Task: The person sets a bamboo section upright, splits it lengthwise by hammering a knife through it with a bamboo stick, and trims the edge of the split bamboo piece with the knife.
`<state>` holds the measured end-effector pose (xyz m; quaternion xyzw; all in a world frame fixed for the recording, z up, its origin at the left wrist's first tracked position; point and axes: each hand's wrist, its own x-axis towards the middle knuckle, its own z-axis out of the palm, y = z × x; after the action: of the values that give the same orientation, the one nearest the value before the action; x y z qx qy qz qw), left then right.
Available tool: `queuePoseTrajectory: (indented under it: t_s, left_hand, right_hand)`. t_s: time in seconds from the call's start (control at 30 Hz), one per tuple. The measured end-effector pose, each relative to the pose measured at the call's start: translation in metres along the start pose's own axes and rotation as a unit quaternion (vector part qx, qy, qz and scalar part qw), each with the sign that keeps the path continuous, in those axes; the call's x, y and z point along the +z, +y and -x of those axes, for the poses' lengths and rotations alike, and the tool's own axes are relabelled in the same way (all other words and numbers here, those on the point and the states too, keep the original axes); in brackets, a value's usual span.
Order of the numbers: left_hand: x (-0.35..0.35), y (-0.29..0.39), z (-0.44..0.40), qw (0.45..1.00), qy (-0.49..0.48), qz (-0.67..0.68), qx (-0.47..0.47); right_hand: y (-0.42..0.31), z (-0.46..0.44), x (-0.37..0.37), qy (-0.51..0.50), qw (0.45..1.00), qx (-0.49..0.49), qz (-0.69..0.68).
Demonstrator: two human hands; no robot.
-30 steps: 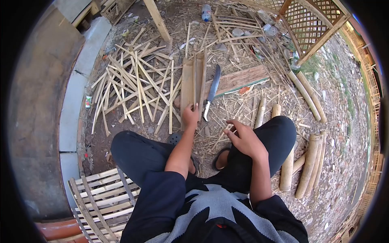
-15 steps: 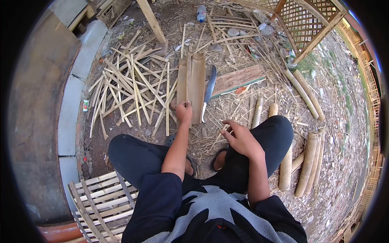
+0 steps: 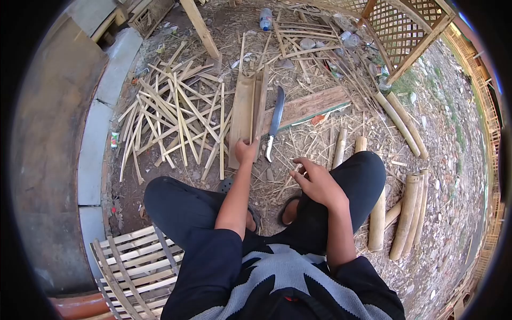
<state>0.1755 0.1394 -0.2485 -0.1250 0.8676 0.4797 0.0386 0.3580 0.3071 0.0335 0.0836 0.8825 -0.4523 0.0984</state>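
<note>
My left hand (image 3: 246, 151) is closed around the near end of a split bamboo half (image 3: 260, 101), which is tipped up on its edge. Another bamboo half (image 3: 241, 109) lies hollow side up just left of it, touching or nearly touching my fingers. To the right, a machete (image 3: 277, 112) with a pale handle rests with its blade pointing away from me. My right hand (image 3: 320, 184) hovers by my right knee, fingers loosely bent and apart, holding nothing.
A heap of bamboo strips (image 3: 176, 112) spreads at the left. Behind the machete lies a wooden plank (image 3: 314, 104). Bamboo poles (image 3: 406, 213) lie at the right, and a slatted bamboo frame (image 3: 136, 266) sits at the lower left. A wooden post (image 3: 201, 29) stands ahead.
My left hand has moved slightly right and down, turning the right bamboo half from lying flat onto its edge. The right hand and machete stay put.
</note>
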Motion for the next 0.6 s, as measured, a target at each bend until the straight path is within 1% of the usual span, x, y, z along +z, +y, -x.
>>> queuePoseTrajectory:
  t_s: [0.1,0.2,0.3,0.4,0.5,0.6]
  left_hand:
    - [0.002,-0.001,0.002,0.998,0.008,-0.054,0.041]
    - [0.006,-0.008,0.002,0.999,0.012,0.026,0.032]
    - [0.005,-0.02,0.004,0.998,0.008,-0.003,0.057]
    - [0.003,-0.021,0.007,0.991,0.038,-0.079,0.105]
    - [0.001,-0.014,0.005,0.991,0.038,-0.101,0.074]
    - [-0.003,-0.014,-0.01,0.989,0.116,-0.074,0.059]
  right_hand:
    - [0.001,0.001,0.001,-0.004,1.0,0.013,0.012]
    - [0.005,0.001,0.001,0.0,1.0,0.007,0.023]
    - [0.006,0.001,0.001,0.005,1.0,-0.001,0.027]
    - [0.007,0.0,0.003,0.003,1.0,-0.006,0.025]
    - [0.008,0.0,0.003,0.001,1.0,-0.007,0.023]
    - [0.003,0.001,0.0,0.0,1.0,0.001,0.011]
